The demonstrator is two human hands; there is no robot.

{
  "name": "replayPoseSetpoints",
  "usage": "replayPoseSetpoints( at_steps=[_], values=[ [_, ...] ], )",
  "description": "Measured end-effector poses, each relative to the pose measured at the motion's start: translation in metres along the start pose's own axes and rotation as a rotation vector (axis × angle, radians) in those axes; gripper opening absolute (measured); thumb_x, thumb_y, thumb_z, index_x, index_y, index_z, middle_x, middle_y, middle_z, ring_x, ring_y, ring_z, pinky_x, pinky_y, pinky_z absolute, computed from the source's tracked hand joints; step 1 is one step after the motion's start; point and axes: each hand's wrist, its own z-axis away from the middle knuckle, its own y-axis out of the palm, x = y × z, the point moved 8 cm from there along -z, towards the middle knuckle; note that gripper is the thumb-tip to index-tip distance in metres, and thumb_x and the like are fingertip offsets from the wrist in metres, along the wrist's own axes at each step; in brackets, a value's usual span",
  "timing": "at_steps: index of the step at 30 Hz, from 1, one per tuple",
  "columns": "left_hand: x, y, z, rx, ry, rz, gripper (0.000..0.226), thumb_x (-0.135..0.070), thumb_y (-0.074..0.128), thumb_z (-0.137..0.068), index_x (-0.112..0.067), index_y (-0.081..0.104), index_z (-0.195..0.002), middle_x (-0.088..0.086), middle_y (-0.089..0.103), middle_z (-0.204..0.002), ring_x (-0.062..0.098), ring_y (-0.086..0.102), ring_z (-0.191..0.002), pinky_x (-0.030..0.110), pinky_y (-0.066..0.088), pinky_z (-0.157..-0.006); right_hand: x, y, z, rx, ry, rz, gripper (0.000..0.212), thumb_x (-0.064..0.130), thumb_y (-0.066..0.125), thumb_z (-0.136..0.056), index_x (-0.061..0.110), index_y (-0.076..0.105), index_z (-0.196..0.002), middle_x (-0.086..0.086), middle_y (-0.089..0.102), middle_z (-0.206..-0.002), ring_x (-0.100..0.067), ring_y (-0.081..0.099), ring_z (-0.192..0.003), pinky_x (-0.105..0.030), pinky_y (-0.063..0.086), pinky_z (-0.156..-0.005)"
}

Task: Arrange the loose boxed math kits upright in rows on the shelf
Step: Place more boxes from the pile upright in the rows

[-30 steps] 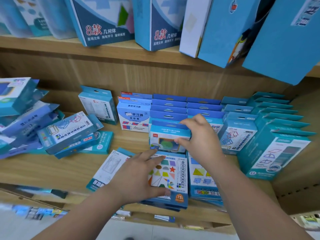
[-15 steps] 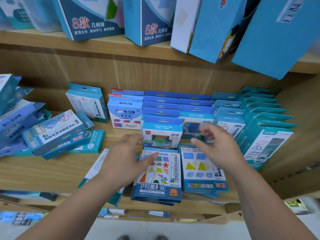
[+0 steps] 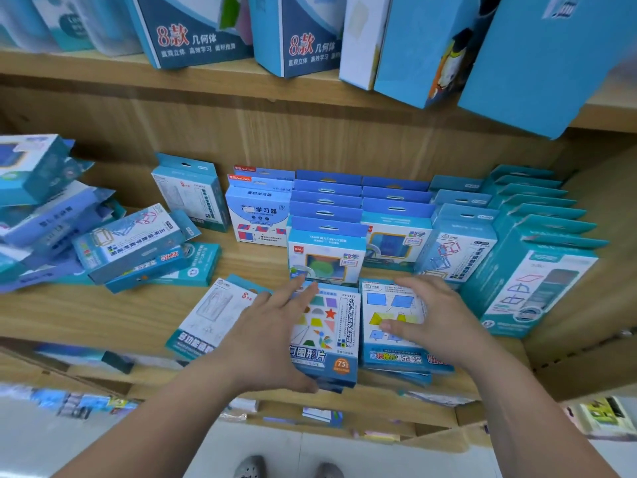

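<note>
A person's left hand (image 3: 272, 326) lies spread on the flat shape-card kit (image 3: 331, 322) and the right hand (image 3: 434, 322) on the area kit (image 3: 389, 305), both just before the upright deli maths kit (image 3: 325, 257). The light, stiff, glossy cardboard probably lifts best by its side edges.

The wooden shelf (image 3: 103, 315) has a wooden back wall (image 3: 310, 132). Another shelf board (image 3: 86, 69) sits above. The floor (image 3: 344, 450) below is pale.

Shelf (image 3: 103, 315): light wood-grain board, matt, smooth. Boxed math kits (image 3: 325, 257): printed cardboard, slight sheen. Flat geometry-shapes box (image 3: 331, 326): glossy printed card. Big boxes on upper shelf (image 3: 544, 60): smooth matt card.
</note>
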Motion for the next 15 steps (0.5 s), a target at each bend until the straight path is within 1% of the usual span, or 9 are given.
replayPoseSetpoints(
  at_steps=[2,4,6,8,11,13,15],
  values=[
    [0.001,0.002,-0.005,0.027,0.020,-0.008,0.145,-0.075,0.079,-0.046,-0.041,-0.011,-0.154,-0.022,-0.018,-0.162,0.024,0.009,-0.150,0.040,0.018,-0.122,0.003,0.000,0.001,-0.007,-0.017,0.028,0.081,0.064,0.075,-0.071,0.041,0.044,-0.143,0.007,0.036,-0.152,-0.020,0.032,-0.140,-0.037,0.026,-0.116],
    [0.000,0.000,-0.007,0.026,0.029,-0.013,0.145,-0.071,0.082,-0.047,-0.039,-0.009,-0.156,-0.016,-0.010,-0.164,0.024,0.009,-0.150,0.036,0.016,-0.123,0.004,0.000,0.002,-0.010,-0.020,0.049,0.081,0.066,0.072,-0.073,0.041,0.043,-0.144,0.007,0.035,-0.153,-0.022,0.028,-0.141,-0.039,0.025,-0.116],
    [-0.002,-0.005,-0.006,-0.004,0.027,-0.009,0.144,-0.067,0.084,-0.047,-0.037,-0.004,-0.157,-0.011,-0.001,-0.164,0.022,0.012,-0.149,0.033,0.017,-0.122,0.005,0.000,0.003,-0.008,-0.019,0.092,0.081,0.070,0.068,-0.073,0.043,0.041,-0.144,0.009,0.034,-0.155,-0.023,0.024,-0.143,-0.043,0.024,-0.117],
    [0.002,-0.007,-0.001,-0.031,0.006,-0.011,0.142,-0.065,0.084,-0.046,-0.037,-0.002,-0.157,-0.010,0.001,-0.164,0.021,0.015,-0.148,0.032,0.020,-0.121,0.008,-0.001,0.001,-0.019,-0.041,0.158,0.079,0.073,0.065,-0.074,0.046,0.040,-0.144,0.012,0.034,-0.153,-0.021,0.022,-0.143,-0.047,0.024,-0.116],
    [0.021,-0.013,0.012,-0.073,-0.041,-0.023,0.141,-0.067,0.081,-0.044,-0.036,0.002,-0.157,-0.010,0.004,-0.162,0.018,0.021,-0.146,0.031,0.023,-0.120,0.022,-0.002,0.000,-0.063,-0.121,0.226,0.074,0.075,0.063,-0.074,0.047,0.044,-0.140,0.017,0.039,-0.148,-0.017,0.026,-0.140,-0.045,0.028,-0.113],
    [0.036,-0.024,0.025,-0.129,-0.062,-0.002,0.140,-0.069,0.079,-0.042,-0.034,0.007,-0.157,-0.011,0.008,-0.160,0.016,0.025,-0.145,0.030,0.026,-0.119,0.038,-0.005,0.002,-0.147,-0.203,0.247,0.067,0.075,0.061,-0.076,0.045,0.050,-0.135,0.018,0.046,-0.143,-0.015,0.033,-0.135,-0.041,0.035,-0.108],
    [0.052,-0.036,0.039,-0.170,-0.088,0.055,0.140,-0.065,0.082,-0.042,-0.030,0.012,-0.158,-0.012,0.010,-0.157,0.011,0.025,-0.144,0.023,0.024,-0.118,0.057,-0.005,0.005,-0.228,-0.252,0.205,0.057,0.068,0.063,-0.080,0.042,0.056,-0.130,0.018,0.052,-0.134,-0.015,0.039,-0.131,-0.038,0.038,-0.103]
  ],
)
